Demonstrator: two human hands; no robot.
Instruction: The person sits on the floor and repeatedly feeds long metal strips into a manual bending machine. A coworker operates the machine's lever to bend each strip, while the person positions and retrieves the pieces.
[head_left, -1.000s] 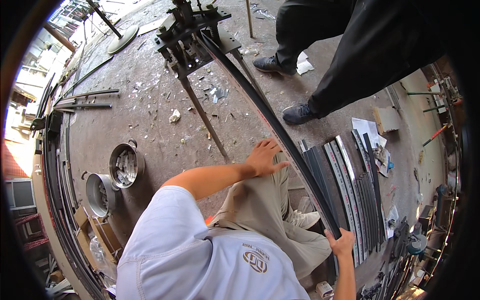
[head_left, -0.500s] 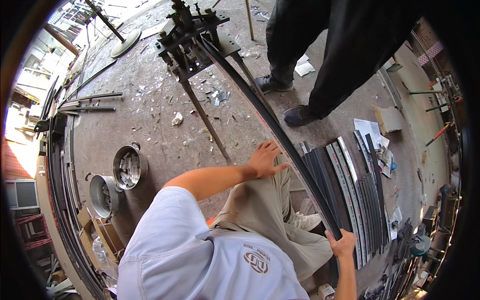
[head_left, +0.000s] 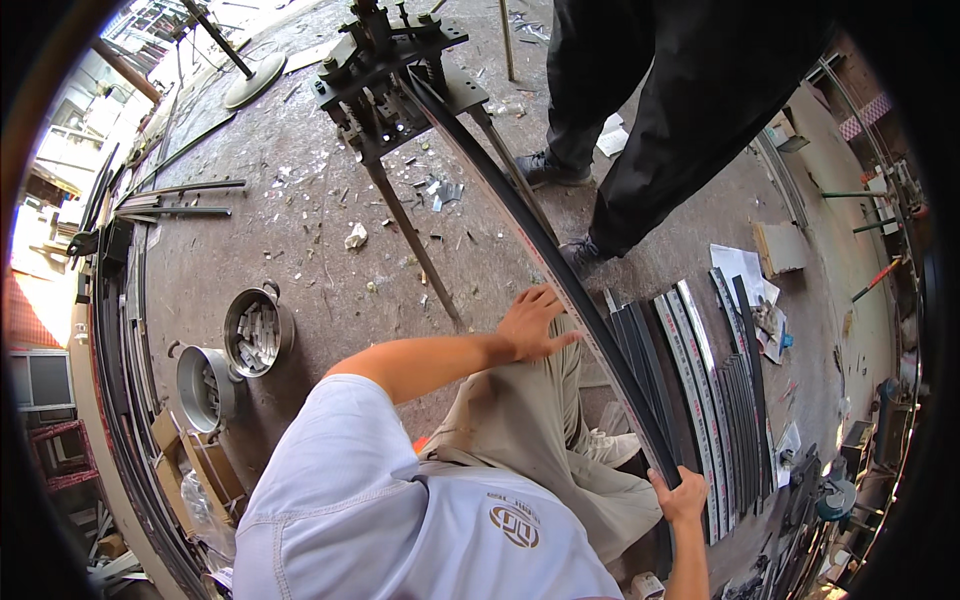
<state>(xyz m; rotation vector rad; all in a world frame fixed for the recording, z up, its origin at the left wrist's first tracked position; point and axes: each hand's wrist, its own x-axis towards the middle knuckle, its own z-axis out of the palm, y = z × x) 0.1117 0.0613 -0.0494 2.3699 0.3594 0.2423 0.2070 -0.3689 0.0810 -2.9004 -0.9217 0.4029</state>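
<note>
— Hands first: where are they?
— Left hand [head_left: 532,322] lies open on the person's own knee, fingers spread, just beside the long dark curved metal strip [head_left: 540,245]. Right hand [head_left: 680,495] is closed around the near end of that strip.
— And the strip, where does it go?
— From the right hand it rises in a curve to the bending machine [head_left: 385,60], a dark device on thin steel legs, and its far end sits inside the machine's rollers.
— What lies around?
— On the floor to the right, a row of similar bent strips [head_left: 705,385], dark and silver, lies side by side. Beyond them are a white paper sheet [head_left: 738,268] and a flat brown cardboard piece [head_left: 780,248]. To the left stand two round metal pots [head_left: 232,350], one filled with small pale pieces. Another person in black trousers [head_left: 660,110] stands beside the machine. Labels I cannot read; they are too small.
</note>
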